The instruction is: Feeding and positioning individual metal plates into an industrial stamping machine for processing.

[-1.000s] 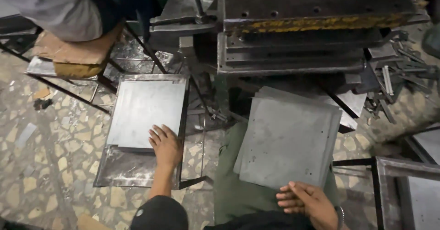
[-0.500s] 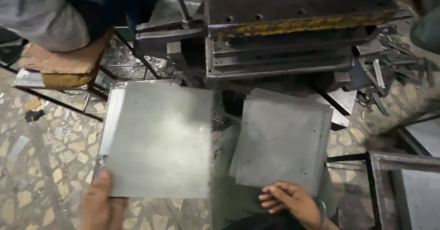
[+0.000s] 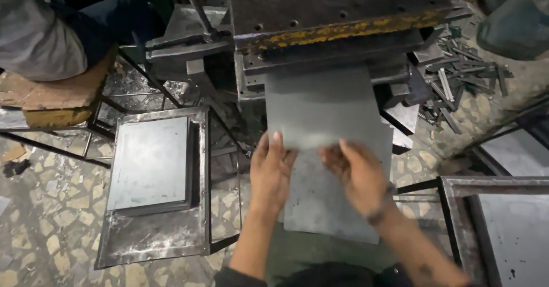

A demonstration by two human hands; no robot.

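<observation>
View from above of a person's two hands feeding a metal sheet (image 3: 320, 107) into a press (image 3: 337, 29). The sheet is flat, grey and rectangular; its far edge lies under the yellow-marked front bar (image 3: 349, 32) of the press, and its near edge lies under the fingertips. The left hand (image 3: 270, 169) rests palm down at the near left part of the sheet, fingers extended and close together, tips pressing on the top face. The right hand (image 3: 357, 172) meets the near right part of the sheet with fingers bent; the fingertips touch the near edge, but whether the thumb is tucked beneath to pinch it cannot be told. Neither hand is closed around the sheet; both are flat or half-curled against it.

Below the hands, a second stack of grey sheets (image 3: 329, 207) lies on the person's lap, its near edge showing past the wrists. To the left, a metal frame tray (image 3: 157, 241) holds another stack of sheets (image 3: 150, 164). At far right stands a similar frame (image 3: 457, 207) with a dark panel inside. Right of the press, a heap of narrow metal offcuts (image 3: 457, 81) lies on the mosaic floor (image 3: 46, 230). At upper left, another person's knee (image 3: 34, 41) in grey cloth rests above a worn seat cushion (image 3: 51, 95).
</observation>
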